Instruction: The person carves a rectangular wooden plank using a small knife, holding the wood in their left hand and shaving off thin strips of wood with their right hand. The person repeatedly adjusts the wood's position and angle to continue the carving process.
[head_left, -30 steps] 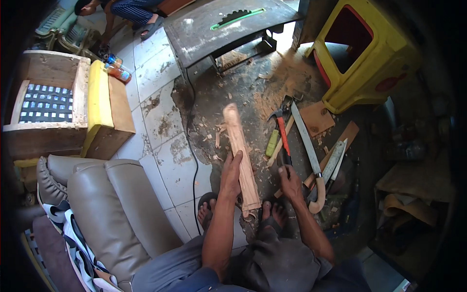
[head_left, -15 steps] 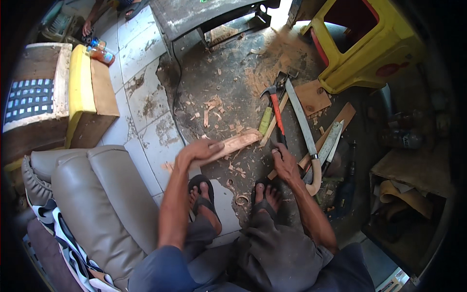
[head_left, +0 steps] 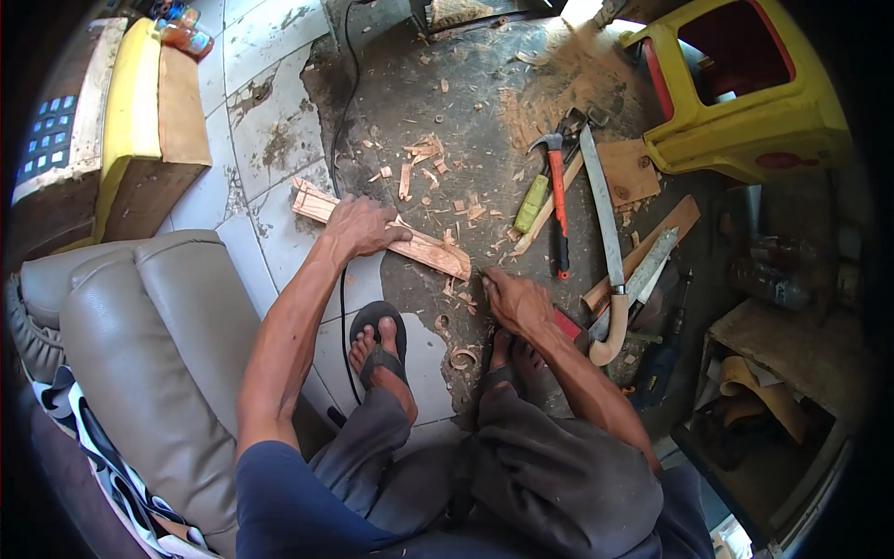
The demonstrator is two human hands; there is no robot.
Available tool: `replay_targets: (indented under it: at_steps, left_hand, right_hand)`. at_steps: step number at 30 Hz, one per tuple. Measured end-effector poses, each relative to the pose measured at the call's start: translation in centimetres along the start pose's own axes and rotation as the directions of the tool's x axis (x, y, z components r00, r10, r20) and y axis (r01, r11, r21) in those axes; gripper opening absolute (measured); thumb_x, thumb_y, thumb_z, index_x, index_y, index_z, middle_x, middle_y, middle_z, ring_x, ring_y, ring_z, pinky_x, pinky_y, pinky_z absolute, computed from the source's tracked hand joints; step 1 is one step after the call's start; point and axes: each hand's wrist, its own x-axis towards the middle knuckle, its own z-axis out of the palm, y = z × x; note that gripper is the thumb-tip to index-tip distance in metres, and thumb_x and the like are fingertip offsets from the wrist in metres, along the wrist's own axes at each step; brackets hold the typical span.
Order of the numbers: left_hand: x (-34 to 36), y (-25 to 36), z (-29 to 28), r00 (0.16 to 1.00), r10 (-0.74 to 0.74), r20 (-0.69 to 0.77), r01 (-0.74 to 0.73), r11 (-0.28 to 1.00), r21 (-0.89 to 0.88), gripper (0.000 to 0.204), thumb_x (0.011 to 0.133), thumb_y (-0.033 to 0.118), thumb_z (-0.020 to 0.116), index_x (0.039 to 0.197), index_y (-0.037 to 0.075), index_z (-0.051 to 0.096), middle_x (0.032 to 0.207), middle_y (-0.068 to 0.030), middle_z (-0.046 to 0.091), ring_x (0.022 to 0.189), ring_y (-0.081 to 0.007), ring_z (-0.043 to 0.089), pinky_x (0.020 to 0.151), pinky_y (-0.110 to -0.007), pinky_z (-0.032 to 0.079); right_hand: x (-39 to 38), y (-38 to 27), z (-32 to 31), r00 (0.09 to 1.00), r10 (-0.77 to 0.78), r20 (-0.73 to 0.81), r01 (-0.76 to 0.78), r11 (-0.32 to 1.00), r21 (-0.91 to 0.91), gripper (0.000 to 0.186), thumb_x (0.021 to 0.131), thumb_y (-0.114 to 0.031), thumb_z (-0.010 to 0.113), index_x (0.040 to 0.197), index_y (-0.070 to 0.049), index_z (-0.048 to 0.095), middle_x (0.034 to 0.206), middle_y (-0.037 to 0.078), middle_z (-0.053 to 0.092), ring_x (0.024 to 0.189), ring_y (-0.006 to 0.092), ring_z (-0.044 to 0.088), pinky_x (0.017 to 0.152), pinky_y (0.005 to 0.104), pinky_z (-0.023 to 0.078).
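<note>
My left hand grips a pale, roughly shaved wood strip across its middle; the strip slants from upper left down to the right. Close to its right end is my right hand, fingers curled, their contents unclear. A small red object shows beside that wrist. Just beyond lie an orange-and-black claw hammer, a green-handled tool, a long blade with a wooden handle, more blades and wooden offcuts.
Wood shavings litter the dark, worn floor beside broken tiles. A grey padded seat is at left, below wooden frames and bottles. A yellow plastic structure, a power drill and an open wooden box are at right. A black cable crosses the tiles.
The wood strip turned from upright to slanting, its far end now at lower right, as my left hand moved left and up. My right hand left the hammer's handle and shifted left.
</note>
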Motion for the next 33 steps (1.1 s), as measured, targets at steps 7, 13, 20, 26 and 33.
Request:
replay_targets:
  at_steps: [7,13,20,26,33]
  left_hand:
    - [0.4,-0.6,0.0,0.999,0.005,0.042,-0.005,1.0,-0.005,0.06,0.091,0.066,0.058,0.111,0.013,0.078,0.103,-0.0166,0.076,0.106,-0.0331,0.068,0.096,-0.046,0.043]
    - [1.1,-1.0,0.2,0.998,-0.004,0.063,0.005,1.0,-0.012,0.061,0.09,0.067,0.058,0.112,0.014,0.078,0.101,-0.0157,0.076,0.105,-0.032,0.068,0.095,-0.045,0.042]
    - [1.2,-0.9,0.1,0.997,-0.022,0.072,0.024,0.999,-0.03,0.064,0.089,0.069,0.059,0.118,0.014,0.077,0.105,-0.0155,0.076,0.107,-0.0308,0.069,0.097,-0.044,0.042]
    - [1.4,-0.7,-0.5,0.99,-0.035,0.137,0.038,0.999,-0.016,0.066,0.089,0.07,0.058,0.122,0.016,0.076,0.111,-0.0142,0.076,0.111,-0.0307,0.068,0.099,-0.043,0.042]
    - [1.6,-0.9,-0.7,0.982,-0.064,0.18,0.069,0.997,-0.021,0.065,0.089,0.069,0.059,0.126,0.018,0.075,0.116,-0.014,0.075,0.114,-0.0291,0.067,0.102,-0.042,0.041]
  right_hand:
    - [1.6,-3.0,-0.1,0.999,0.031,0.043,-0.026,0.992,-0.12,0.031,0.104,-0.036,0.047,0.122,-0.018,0.065,0.094,0.025,0.072,0.09,0.0479,0.07,0.079,0.0584,0.054]
    - [2.8,-3.6,-1.4,0.992,-0.104,0.07,0.118,0.966,-0.23,0.024,0.101,-0.027,0.048,0.114,-0.012,0.062,0.093,0.026,0.071,0.084,0.0493,0.07,0.073,0.0585,0.055]
    - [3.3,-4.0,-1.8,0.981,-0.164,0.102,0.188,0.93,-0.317,0.023,0.102,-0.025,0.047,0.113,-0.011,0.061,0.091,0.025,0.07,0.081,0.049,0.07,0.072,0.0576,0.056]
    - [3.8,-3.8,-1.5,0.978,-0.184,0.095,0.206,0.909,-0.362,0.023,0.101,-0.023,0.047,0.117,-0.013,0.06,0.092,0.023,0.07,0.08,0.0481,0.071,0.07,0.0569,0.057]
    - [4.1,-4.3,-1.5,0.98,-0.151,0.132,0.191,0.902,-0.387,0.025,0.101,-0.022,0.047,0.122,-0.013,0.057,0.098,0.023,0.069,0.08,0.0471,0.071,0.071,0.0576,0.057]
